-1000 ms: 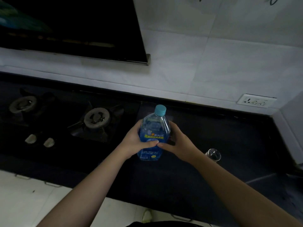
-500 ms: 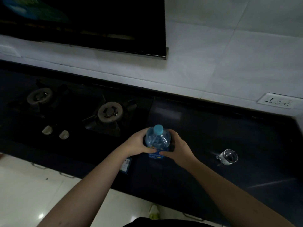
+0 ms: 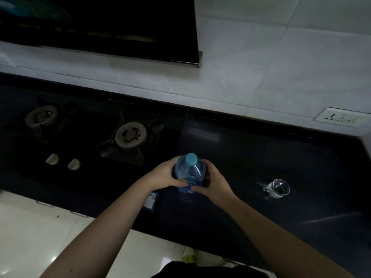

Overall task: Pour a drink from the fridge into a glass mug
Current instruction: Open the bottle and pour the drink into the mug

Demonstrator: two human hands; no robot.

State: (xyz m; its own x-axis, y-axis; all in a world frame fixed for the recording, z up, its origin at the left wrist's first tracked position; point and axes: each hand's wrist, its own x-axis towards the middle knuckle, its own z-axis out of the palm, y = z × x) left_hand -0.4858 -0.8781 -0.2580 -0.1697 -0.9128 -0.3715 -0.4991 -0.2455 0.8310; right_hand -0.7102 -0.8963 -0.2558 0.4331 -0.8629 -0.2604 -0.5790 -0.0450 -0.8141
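We've got the bottle (image 3: 189, 174) upright on the counter (image 3: 261, 157), left hand (image 3: 162, 175) & right hand (image 3: 215, 182) fingers curled round it — cap (image 3: 191, 159) on. Glass mug (image 3: 278, 188) well apart to the right; a squeeze while uncapping could slosh — or we'd miss the mug.

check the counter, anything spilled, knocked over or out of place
Nothing stands out. The capped blue bottle stands upright on the dark counter, held by both hands, left and right. The glass mug sits upright to its right. No spill shows.
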